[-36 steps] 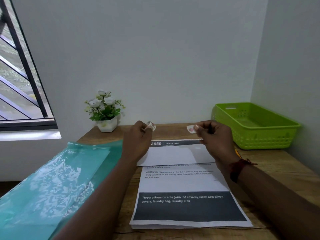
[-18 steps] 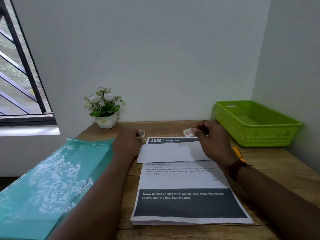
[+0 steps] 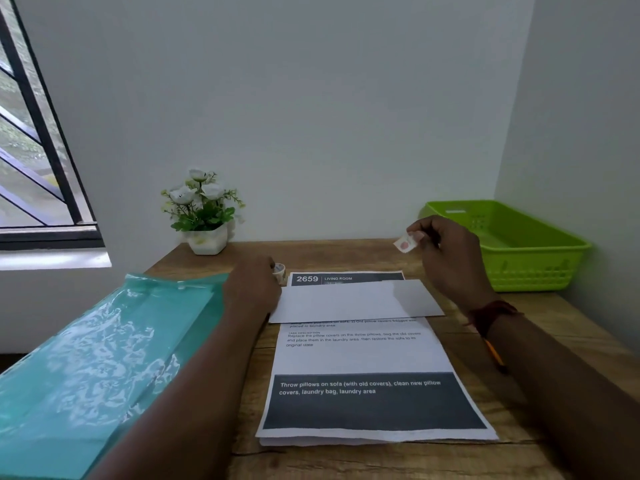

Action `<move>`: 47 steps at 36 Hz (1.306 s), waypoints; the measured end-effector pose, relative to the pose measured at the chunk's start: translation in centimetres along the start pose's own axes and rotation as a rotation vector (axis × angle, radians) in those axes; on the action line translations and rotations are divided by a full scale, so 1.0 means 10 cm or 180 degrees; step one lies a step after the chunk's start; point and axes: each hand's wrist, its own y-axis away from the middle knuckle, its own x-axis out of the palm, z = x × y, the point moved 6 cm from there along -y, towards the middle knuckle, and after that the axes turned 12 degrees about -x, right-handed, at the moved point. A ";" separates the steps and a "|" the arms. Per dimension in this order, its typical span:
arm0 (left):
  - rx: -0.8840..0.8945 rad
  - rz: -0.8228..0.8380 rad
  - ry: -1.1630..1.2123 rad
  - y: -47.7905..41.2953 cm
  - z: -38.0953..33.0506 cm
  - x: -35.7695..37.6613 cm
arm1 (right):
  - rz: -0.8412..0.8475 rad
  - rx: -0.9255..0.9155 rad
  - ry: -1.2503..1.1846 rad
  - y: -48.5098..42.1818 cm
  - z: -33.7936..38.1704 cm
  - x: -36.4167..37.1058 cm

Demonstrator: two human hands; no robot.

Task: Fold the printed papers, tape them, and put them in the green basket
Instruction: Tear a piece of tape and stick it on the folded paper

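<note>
A stack of printed papers [image 3: 363, 355] lies on the wooden table [image 3: 571, 341] in front of me. A folded white paper [image 3: 349, 301] lies across the stack's top end. My right hand [image 3: 446, 258] is raised above the table near the basket and pinches a small piece of tape [image 3: 404, 243] with a red mark. My left hand [image 3: 252, 282] rests low on the table at the folded paper's left edge, its fingers on a small tape roll [image 3: 279, 270]. The green basket [image 3: 512, 244] stands at the back right; what it holds I cannot see.
A teal plastic folder [image 3: 100, 362] covers the table's left side. A white pot of flowers [image 3: 204, 216] stands at the back against the wall. An orange pencil [image 3: 493, 355] lies partly under my right forearm. A barred window [image 3: 31, 133] is on the left.
My left hand has come down from the air and set the tape roll on the table. The right hand has pulled to the right and up with the torn tape piece.
</note>
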 end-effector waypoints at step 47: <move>0.2592 0.1361 -0.0057 1.11 -1.00 0.20 | 0.2227 -0.0358 0.0564 0.13 -0.63 0.22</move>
